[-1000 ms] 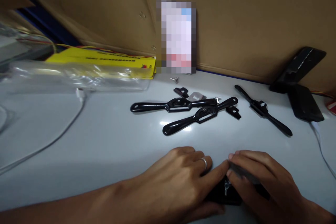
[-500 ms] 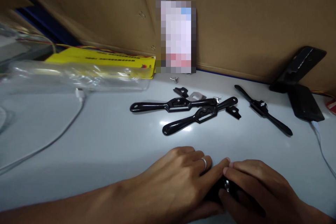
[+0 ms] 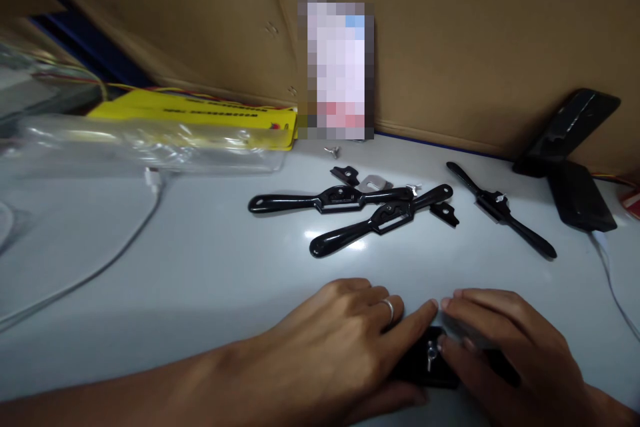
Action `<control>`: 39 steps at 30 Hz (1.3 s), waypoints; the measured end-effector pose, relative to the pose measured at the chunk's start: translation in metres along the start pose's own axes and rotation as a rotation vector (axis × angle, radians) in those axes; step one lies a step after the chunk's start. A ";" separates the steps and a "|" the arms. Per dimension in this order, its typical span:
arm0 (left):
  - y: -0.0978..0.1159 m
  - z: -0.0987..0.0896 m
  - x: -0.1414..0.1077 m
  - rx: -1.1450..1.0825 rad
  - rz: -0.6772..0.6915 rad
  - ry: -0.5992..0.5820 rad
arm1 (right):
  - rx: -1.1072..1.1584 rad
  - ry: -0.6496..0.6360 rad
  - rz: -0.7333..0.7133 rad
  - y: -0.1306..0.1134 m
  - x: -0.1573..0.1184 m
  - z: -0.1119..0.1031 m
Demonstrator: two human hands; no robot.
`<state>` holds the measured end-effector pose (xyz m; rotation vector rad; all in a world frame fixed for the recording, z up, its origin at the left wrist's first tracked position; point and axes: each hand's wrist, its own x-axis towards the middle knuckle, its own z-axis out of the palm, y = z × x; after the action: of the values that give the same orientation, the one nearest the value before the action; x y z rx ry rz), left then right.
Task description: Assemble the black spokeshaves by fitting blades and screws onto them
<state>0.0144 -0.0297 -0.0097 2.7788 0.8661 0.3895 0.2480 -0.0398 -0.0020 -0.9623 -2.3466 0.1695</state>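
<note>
A black metal spokeshave point(image 3: 435, 377) lies low in front of me, its ends mostly covered by my hands. My left hand point(image 3: 350, 333), with a ring on one finger, is wrapped around its left part, the index finger stretched along the far edge. A small silver wing screw point(image 3: 431, 355) sits on the tool's middle. My right hand point(image 3: 515, 340) arches over the right part, thumb tip beside the screw, index fingertip raised apart from it. Beyond are two bladeless black spokeshaves point(image 3: 340, 199) point(image 3: 390, 217), partly overlapping, and another spokeshave point(image 3: 500, 207) with a wing screw.
Near the frames lie dark blades point(image 3: 345, 175) point(image 3: 445, 213), a silver plate point(image 3: 375, 183) and loose wing screws point(image 3: 333, 151) point(image 3: 414, 189). Clear plastic sleeves point(image 3: 165, 147), yellow cards point(image 3: 200, 113) and a white cable point(image 3: 125, 240) are left. A black folding stand point(image 3: 580, 167) stands right.
My right fingers have spread and shifted right, uncovering the wing screw and more of the black body. The screw has turned. My left hand has stayed in place.
</note>
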 end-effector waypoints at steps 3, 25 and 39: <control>0.000 0.000 0.001 -0.002 -0.001 -0.002 | 0.018 -0.035 -0.023 0.000 0.001 0.000; 0.001 0.000 0.000 -0.018 -0.013 0.001 | -0.042 -0.093 -0.142 0.002 0.006 -0.005; 0.001 0.001 0.000 -0.012 -0.009 -0.001 | -0.030 -0.048 -0.047 -0.002 0.001 -0.002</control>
<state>0.0150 -0.0304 -0.0104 2.7627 0.8734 0.3902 0.2470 -0.0406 0.0004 -0.9254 -2.4197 0.1401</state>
